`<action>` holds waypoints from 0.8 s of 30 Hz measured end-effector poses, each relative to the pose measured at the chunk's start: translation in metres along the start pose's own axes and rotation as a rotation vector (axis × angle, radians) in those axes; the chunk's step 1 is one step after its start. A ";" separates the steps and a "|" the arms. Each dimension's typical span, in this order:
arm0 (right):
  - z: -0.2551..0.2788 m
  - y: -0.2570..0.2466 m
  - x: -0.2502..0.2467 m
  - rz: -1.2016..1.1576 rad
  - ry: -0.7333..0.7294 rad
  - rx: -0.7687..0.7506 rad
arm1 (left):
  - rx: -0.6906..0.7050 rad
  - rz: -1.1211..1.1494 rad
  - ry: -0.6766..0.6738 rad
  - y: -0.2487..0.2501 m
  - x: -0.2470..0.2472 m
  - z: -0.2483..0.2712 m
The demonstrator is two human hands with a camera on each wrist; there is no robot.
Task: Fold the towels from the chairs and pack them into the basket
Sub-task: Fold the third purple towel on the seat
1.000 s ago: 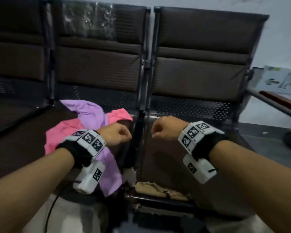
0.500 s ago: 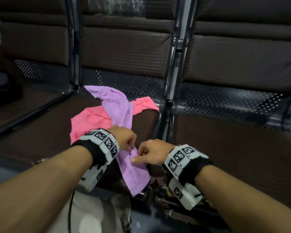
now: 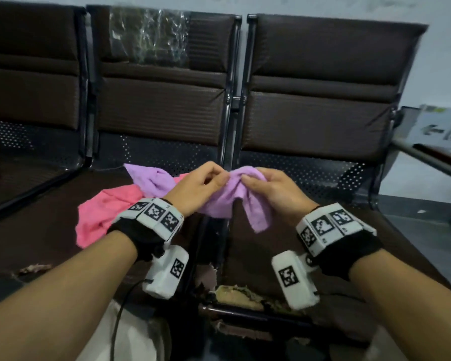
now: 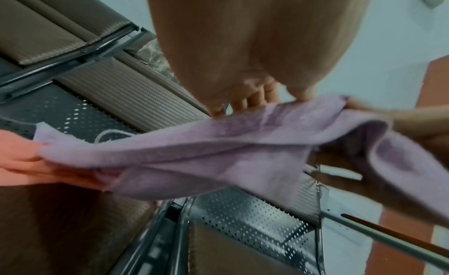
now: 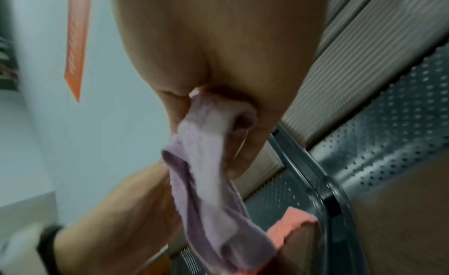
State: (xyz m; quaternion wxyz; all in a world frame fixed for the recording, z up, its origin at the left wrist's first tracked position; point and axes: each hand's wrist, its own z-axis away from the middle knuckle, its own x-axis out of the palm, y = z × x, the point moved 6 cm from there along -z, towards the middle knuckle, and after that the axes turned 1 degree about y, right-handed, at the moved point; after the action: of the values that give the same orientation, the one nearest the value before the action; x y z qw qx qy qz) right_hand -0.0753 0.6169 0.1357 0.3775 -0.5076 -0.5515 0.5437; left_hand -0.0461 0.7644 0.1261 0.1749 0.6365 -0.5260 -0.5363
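Observation:
A lilac towel (image 3: 229, 199) hangs bunched in the air over the gap between two seats. My left hand (image 3: 201, 186) and my right hand (image 3: 268, 188) both pinch its upper edge, close together. One end of it trails back onto the middle seat, and a corner dangles below my right hand. In the left wrist view the lilac towel (image 4: 218, 150) stretches across under the fingers. In the right wrist view the lilac towel (image 5: 206, 164) hangs from my pinched fingers. A pink towel (image 3: 104, 212) lies crumpled on the middle seat. No basket is in view.
Three dark brown padded chairs (image 3: 318, 82) stand in a row on a metal frame. The front edge of the seats (image 3: 235, 293) is torn, with padding showing. A metal armrest (image 3: 427, 160) sticks out at the right. A cable (image 3: 120, 319) hangs from my left wrist.
Both hands have lifted the lilac towel off the pink one and carried it up and to the right, over the gap between the seats. One second ago both fists held nothing.

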 end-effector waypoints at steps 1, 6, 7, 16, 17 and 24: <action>0.004 -0.012 -0.013 -0.023 0.052 -0.046 | 0.030 -0.037 -0.026 0.005 0.006 0.000; 0.027 -0.036 -0.087 -0.245 0.337 -0.144 | 0.039 -0.472 -0.159 -0.008 0.034 -0.005; 0.031 -0.032 -0.097 -0.271 0.371 -0.142 | 0.026 -0.490 -0.149 -0.010 0.036 -0.006; 0.025 0.017 -0.145 0.553 0.512 -0.001 | 0.205 -0.071 -0.012 0.064 0.071 -0.043; 0.025 0.020 -0.146 0.634 0.472 0.004 | 0.201 -0.062 -0.019 0.065 0.073 -0.046; 0.027 0.020 -0.141 0.964 0.235 -0.126 | 0.104 -0.133 -0.098 0.054 0.082 -0.057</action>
State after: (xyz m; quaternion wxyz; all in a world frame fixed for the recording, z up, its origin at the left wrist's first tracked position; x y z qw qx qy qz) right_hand -0.0703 0.4725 0.1313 0.1115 -0.7844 -0.2395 0.5612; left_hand -0.0328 0.6538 0.1484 0.0796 0.6512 -0.5176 -0.5493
